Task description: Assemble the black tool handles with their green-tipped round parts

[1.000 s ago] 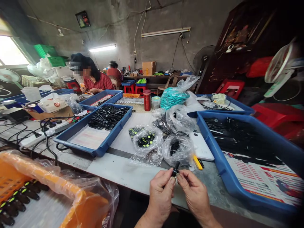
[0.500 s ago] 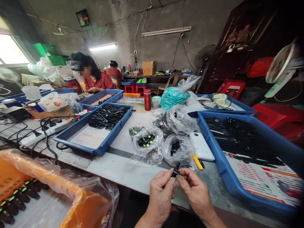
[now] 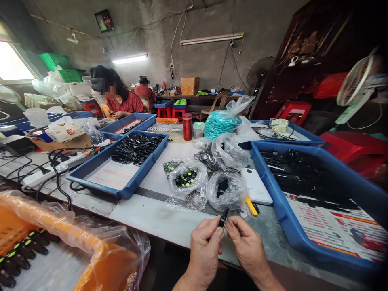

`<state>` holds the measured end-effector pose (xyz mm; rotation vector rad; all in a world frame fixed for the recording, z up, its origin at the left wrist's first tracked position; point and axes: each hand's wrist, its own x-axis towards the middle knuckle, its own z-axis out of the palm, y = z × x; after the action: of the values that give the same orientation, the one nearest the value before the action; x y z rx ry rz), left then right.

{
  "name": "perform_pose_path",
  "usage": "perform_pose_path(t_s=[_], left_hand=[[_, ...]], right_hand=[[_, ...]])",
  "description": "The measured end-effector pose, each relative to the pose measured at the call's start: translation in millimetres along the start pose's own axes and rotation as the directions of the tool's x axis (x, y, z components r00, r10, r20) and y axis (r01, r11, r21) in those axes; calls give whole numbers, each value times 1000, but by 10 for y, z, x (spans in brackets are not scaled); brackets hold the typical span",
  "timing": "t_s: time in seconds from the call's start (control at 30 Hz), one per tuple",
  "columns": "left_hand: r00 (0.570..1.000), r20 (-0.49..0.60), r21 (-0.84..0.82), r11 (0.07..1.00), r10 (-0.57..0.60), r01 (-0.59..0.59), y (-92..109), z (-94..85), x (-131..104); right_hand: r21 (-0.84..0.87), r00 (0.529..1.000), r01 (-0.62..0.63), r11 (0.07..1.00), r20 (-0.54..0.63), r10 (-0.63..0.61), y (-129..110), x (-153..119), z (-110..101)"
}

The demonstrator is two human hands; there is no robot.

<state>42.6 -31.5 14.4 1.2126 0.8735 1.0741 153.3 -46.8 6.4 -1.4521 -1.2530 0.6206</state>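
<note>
My left hand (image 3: 203, 248) pinches a small black plastic part (image 3: 223, 218) between thumb and fingers, its narrow end pointing up. Thumb and forefinger of my right hand (image 3: 249, 247) are closed at the part's right side; any smaller piece there is hidden. Just beyond my hands is an open plastic bag (image 3: 239, 192) of black pieces. Left of it, another clear bag (image 3: 203, 178) holds black pieces with yellow-green dots. A yellow-handled tool (image 3: 251, 207) lies by a white phone (image 3: 257, 188).
Blue trays of black parts stand left (image 3: 129, 190) and right (image 3: 280, 214). An orange crate (image 3: 100, 254) lined with plastic is at lower left. Further back are a teal-filled bag (image 3: 220, 125) and a red flask (image 3: 187, 128). A co-worker (image 3: 129, 103) sits across the table.
Both hands stay together at the black part, with only slight finger movement; the part leans a little differently. The whole view has shifted slightly.
</note>
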Motion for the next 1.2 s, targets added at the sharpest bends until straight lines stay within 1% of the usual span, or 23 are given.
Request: perform_pose_path(t_s=[0.2, 0.33, 0.4, 0.57, 0.7, 0.8, 0.93, 1.03, 1.1, 1.13, 1.2], left_hand=[[1000, -2, -16, 1000, -5, 5, -4, 14, 3], [1000, -5, -27, 1000, -7, 6, -5, 2, 8], [1000, -6, -25, 1000, -6, 6, 2, -5, 12], [1000, -12, -26, 999, -21, 20, 9, -5, 17], [1000, 0, -5, 1000, -6, 6, -9, 7, -2], [1000, 0, 11, 1000, 23, -23, -13, 12, -14], [1000, 1, -4, 1000, 11, -11, -7, 9, -3], [1000, -5, -21, 1000, -1, 1, -8, 7, 8], [1000, -10, -33, 999, -5, 5, -6, 7, 9], [1000, -11, -38, 999, -6, 6, -2, 7, 9], [1000, -10, -47, 999, -6, 5, 9, 8, 7]], right_hand=[[-26, 1000, 19, 999, 17, -18, -60, -22, -37], [-15, 993, 76, 997, 89, -74, -5, -1, -74], [-21, 991, 85, 996, 101, -82, 35, 14, -87], [-10, 999, 36, 999, 24, -36, 77, 17, -72], [13, 999, 35, 999, -7, -35, 14, -19, -31], [-21, 999, 31, 999, -16, -31, -54, -33, -14], [-51, 999, 24, 998, 32, -22, -84, -20, -42], [-47, 987, 111, 993, 124, -105, -42, -7, -84], [-47, 977, 149, 988, 158, -140, -4, 0, -100], [-43, 979, 142, 989, 157, -134, 12, 2, -102], [-7, 988, 89, 996, 131, -87, 32, 6, -93]])
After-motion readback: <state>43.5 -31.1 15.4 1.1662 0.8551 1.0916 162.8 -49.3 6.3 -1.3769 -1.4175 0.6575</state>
